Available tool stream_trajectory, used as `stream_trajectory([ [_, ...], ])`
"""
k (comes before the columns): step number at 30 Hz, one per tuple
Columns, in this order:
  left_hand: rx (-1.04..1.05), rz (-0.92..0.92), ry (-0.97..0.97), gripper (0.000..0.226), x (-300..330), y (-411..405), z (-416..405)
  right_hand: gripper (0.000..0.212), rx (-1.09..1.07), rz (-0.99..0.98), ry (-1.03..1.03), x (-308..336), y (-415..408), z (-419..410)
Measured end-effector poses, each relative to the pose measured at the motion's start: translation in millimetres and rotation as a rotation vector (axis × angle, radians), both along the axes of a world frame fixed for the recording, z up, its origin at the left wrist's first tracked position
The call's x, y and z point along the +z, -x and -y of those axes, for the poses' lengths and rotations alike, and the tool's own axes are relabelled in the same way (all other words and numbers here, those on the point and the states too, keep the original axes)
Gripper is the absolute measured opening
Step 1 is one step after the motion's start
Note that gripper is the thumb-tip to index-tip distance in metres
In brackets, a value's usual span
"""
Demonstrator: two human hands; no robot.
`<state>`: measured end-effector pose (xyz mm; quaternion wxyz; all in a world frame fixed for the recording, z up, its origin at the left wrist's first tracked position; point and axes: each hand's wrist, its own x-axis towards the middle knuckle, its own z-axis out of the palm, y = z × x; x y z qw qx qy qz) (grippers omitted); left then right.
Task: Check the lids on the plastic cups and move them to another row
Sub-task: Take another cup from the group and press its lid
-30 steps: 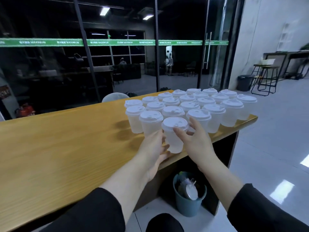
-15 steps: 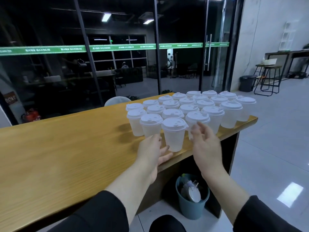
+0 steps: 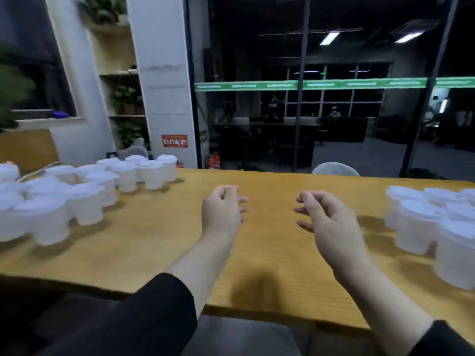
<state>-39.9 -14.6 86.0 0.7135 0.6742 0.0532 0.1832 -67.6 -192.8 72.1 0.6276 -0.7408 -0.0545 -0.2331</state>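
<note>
Both hands hover over the middle of the counter [image 3: 270, 253], holding nothing: the left hand [image 3: 222, 213] and the right hand [image 3: 327, 220] have loosely curled fingers. Blurred lidded cups stand in clusters at far left [image 3: 84, 196] and right [image 3: 434, 222].

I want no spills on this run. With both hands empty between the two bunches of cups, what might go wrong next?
1. The cups on the left stand packed together, so reaching for one may knock its neighbours.
2. The cups on the right sit near the wooden table's front edge; a nudge could tip one off.
3. The picture is blurred, so lid seating cannot be judged.
</note>
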Motion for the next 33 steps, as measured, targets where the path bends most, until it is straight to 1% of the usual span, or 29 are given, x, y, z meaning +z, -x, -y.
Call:
stream_trajectory([
  [5, 0.395, 0.061, -0.102, 0.023, -22, -22, -141, 0.022, 0.229, -0.069, 0.055, -9, -63, -123],
  [8, 0.600, 0.101, -0.152, 0.027, -41, -19, -203, 0.019, 0.341, -0.080, 0.048, -19, -92, -197],
  [10, 0.700, 0.126, -0.159, 0.028, -53, -13, -233, 0.017, 0.423, -0.105, 0.033, -29, -106, -245],
  [13, 0.857, 0.160, -0.182, 0.021, -72, -10, -274, 0.016, 0.528, -0.151, 0.037, -48, -124, -310],
  [15, 0.953, 0.175, -0.165, 0.010, -85, -13, -301, 0.012, 0.582, -0.159, 0.035, -58, -132, -347],
  [16, 0.975, 0.165, -0.141, 0.003, -89, -16, -313, 0.011, 0.604, -0.157, 0.032, -63, -137, -364],
  [19, 1.006, 0.138, -0.045, 0.024, -95, -26, -348, 0.015, 0.684, -0.175, 0.022, -72, -147, -408],
  [21, 0.967, 0.085, 0.033, 0.036, -93, -34, -364, 0.025, 0.739, -0.160, 0.034, -74, -147, -434],
  [23, 0.909, 0.034, 0.100, 0.054, -94, -42, -378, 0.037, 0.793, -0.157, 0.033, -78, -145, -457],
  [25, 0.857, 0.040, 0.134, 0.059, -97, -49, -385, 0.049, 0.839, -0.172, 0.060, -82, -145, -475],
  [27, 0.826, 0.055, 0.126, 0.056, -98, -53, -388, 0.053, 0.885, -0.176, 0.093, -83, -145, -488],
  [29, 0.811, 0.052, 0.101, 0.046, -93, -54, -387, 0.052, 0.898, -0.192, 0.083, -83, -145, -493],
  [32, 0.805, 0.032, 0.127, 0.029, -85, -51, -386, 0.038, 0.864, -0.182, 0.098, -82, -145, -490],
  [33, 0.803, 0.026, 0.136, 0.027, -84, -48, -384, 0.031, 0.872, -0.169, 0.091, -81, -144, -486],
])
